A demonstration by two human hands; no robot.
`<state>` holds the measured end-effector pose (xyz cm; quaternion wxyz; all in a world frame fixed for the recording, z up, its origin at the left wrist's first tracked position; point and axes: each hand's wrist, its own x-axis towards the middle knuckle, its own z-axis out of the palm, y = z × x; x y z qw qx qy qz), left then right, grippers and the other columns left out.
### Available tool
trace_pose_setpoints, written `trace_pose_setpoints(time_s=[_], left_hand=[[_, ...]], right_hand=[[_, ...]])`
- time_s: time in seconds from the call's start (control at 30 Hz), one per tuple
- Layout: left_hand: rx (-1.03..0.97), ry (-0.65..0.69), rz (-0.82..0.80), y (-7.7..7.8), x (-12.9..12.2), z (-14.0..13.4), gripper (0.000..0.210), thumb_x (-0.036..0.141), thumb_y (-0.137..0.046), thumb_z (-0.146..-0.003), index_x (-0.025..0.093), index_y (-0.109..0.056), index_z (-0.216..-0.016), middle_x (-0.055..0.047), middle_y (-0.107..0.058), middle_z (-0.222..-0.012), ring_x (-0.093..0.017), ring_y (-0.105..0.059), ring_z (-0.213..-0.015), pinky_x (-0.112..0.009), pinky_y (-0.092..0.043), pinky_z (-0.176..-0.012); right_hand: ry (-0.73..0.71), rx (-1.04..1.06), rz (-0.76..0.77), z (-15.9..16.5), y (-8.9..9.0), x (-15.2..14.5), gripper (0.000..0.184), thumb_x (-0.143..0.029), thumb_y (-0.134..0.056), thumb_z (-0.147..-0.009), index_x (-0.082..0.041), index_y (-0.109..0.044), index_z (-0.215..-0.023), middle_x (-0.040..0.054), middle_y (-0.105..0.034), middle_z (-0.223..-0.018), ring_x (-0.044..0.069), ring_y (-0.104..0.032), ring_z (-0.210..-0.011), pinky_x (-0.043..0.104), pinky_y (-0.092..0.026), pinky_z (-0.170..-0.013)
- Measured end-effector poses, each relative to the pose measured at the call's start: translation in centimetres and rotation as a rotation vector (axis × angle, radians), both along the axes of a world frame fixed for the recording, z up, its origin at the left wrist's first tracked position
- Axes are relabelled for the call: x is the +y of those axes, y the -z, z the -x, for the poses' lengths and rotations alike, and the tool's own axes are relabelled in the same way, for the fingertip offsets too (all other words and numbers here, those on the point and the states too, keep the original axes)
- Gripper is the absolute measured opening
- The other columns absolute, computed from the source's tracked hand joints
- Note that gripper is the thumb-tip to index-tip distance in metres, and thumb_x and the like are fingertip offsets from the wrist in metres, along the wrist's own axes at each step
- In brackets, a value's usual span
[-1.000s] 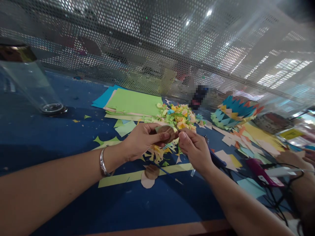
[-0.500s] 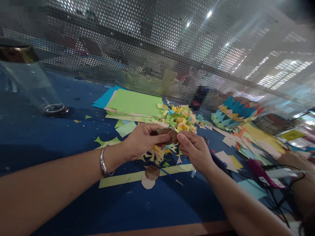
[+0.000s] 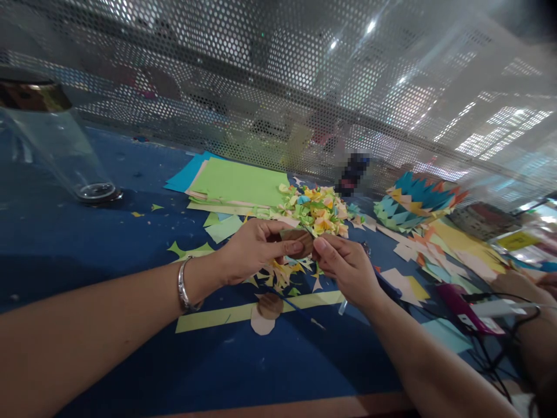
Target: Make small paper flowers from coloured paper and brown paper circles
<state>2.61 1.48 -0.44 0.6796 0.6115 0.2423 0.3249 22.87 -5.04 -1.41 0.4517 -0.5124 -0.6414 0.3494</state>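
A brown round disc (image 3: 303, 239) with wood-like grain is held up between my hands, over the paper scraps. My left hand (image 3: 256, 249) grips its left side, thumb flat across the face. At the right edge, my right hand (image 3: 342, 258) pinches with thumb and fingertips; part of the rim is hidden there. Below them, a second brown disc (image 3: 270, 305) overlaps a pale paper circle (image 3: 263, 324) on a pale yellow strip (image 3: 213, 319). A thin blue stick (image 3: 300, 310) lies across that strip. Just behind my hands is a heap of small folded paper pieces (image 3: 319, 209).
Green paper sheets (image 3: 239, 180) lie at the back, near a perforated metal screen (image 3: 261, 104). A clear bottle (image 3: 61, 145) stands left. To the right are a zigzag paper ring (image 3: 418, 200), a magenta device (image 3: 463, 307) with cables, and another person's hand (image 3: 517, 284).
The disc between my hands has turned slightly, so more of its brown face shows. My hands stay in nearly the same place.
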Motion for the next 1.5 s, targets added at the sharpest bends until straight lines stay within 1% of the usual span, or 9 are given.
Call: trace_pose_setpoints(time_s=[0.1,0.23,0.57,0.73,0.9,1.03,1.2,1.37,1.5], left_hand=[[-0.017,0.014,0.003,0.1,0.1,0.0,0.023,0.029,-0.078,-0.08,0.014,-0.077,-0.097,-0.005,-0.071,-0.089,-0.012,-0.061,-0.078,-0.022,-0.046,-0.065],[-0.012,0.035,-0.006,0.0,0.3,0.2,0.019,0.028,-0.077,-0.081,0.014,-0.077,-0.095,-0.004,-0.071,-0.085,-0.01,-0.059,-0.074,-0.022,-0.044,-0.064],[-0.047,0.082,0.022,-0.4,0.3,0.3,0.01,0.023,-0.075,-0.082,0.015,-0.077,-0.088,-0.003,-0.071,-0.082,-0.011,-0.059,-0.075,-0.025,-0.043,-0.071],[-0.07,0.123,0.01,-0.3,0.4,0.4,0.009,0.023,-0.074,-0.084,0.016,-0.077,-0.088,-0.003,-0.069,-0.082,-0.01,-0.056,-0.075,-0.024,-0.039,-0.068],[-0.048,0.107,-0.001,-0.3,0.4,0.4,0.012,0.026,-0.075,-0.082,0.014,-0.075,-0.082,-0.002,-0.065,-0.078,-0.009,-0.05,-0.069,-0.024,-0.036,-0.064],[-0.053,0.107,0.017,-0.6,0.3,0.4,0.012,0.024,-0.074,-0.082,0.014,-0.073,-0.076,-0.001,-0.064,-0.076,-0.01,-0.051,-0.069,-0.025,-0.036,-0.066],[-0.041,0.097,0.028,-0.7,0.3,0.5,0.012,0.025,-0.074,-0.082,0.014,-0.073,-0.078,-0.002,-0.064,-0.079,-0.011,-0.052,-0.071,-0.025,-0.036,-0.066],[-0.021,0.094,0.031,-0.6,0.5,0.7,0.014,0.028,-0.075,-0.082,0.014,-0.074,-0.081,-0.002,-0.064,-0.077,-0.009,-0.049,-0.066,-0.024,-0.035,-0.064],[-0.024,0.14,0.024,-0.6,0.6,0.7,0.015,0.029,-0.075,-0.082,0.014,-0.072,-0.077,-0.002,-0.063,-0.078,-0.011,-0.053,-0.072,-0.026,-0.039,-0.07]], right_hand=[[-0.001,-0.013,0.008,0.0,-0.1,0.0,0.041,-0.049,-0.054,-0.098,-0.019,-0.052,-0.07,-0.007,-0.028,-0.055,0.006,-0.023,-0.047,0.024,-0.018,-0.044],[-0.007,-0.034,0.015,-0.2,-0.3,-0.1,0.041,-0.049,-0.054,-0.098,-0.019,-0.053,-0.071,-0.0077,-0.024,-0.054,0.006,-0.02,-0.047,0.024,-0.017,-0.044],[-0.008,-0.053,0.029,-0.1,-0.5,-0.1,0.042,-0.051,-0.054,-0.098,-0.019,-0.052,-0.07,-0.0077,-0.024,-0.053,0.007,-0.02,-0.046,0.025,-0.015,-0.043],[-0.012,-0.052,0.042,-0.1,-0.5,-0.1,0.042,-0.051,-0.053,-0.098,-0.019,-0.053,-0.071,-0.0082,-0.023,-0.052,0.007,-0.019,-0.045,0.024,-0.016,-0.043],[-0.004,-0.074,0.025,-0.2,-0.6,-0.2,0.042,-0.051,-0.054,-0.098,-0.019,-0.051,-0.07,-0.0081,-0.024,-0.052,0.007,-0.019,-0.045,0.025,-0.015,-0.043],[-0.005,-0.083,0.018,-0.2,-0.7,-0.2,0.043,-0.051,-0.054,-0.097,-0.02,-0.049,-0.069,-0.0077,-0.024,-0.053,0.007,-0.019,-0.045,0.025,-0.015,-0.044],[0.007,-0.124,0.009,-0.3,-0.8,-0.2,0.044,-0.053,-0.054,-0.097,-0.021,-0.047,-0.068,-0.0071,-0.024,-0.053,0.008,-0.019,-0.045,0.027,-0.015,-0.045],[0.019,-0.197,-0.044,-0.3,-1.1,-0.2,0.045,-0.052,-0.052,-0.098,-0.02,-0.047,-0.067,-0.0054,-0.029,-0.057,0.009,-0.025,-0.049,0.027,-0.02,-0.048],[0.029,-0.325,-0.124,-0.3,-1.6,-0.2,0.046,-0.049,-0.05,-0.1,-0.02,-0.045,-0.065,-0.0041,-0.032,-0.059,0.01,-0.031,-0.054,0.028,-0.026,-0.054]])
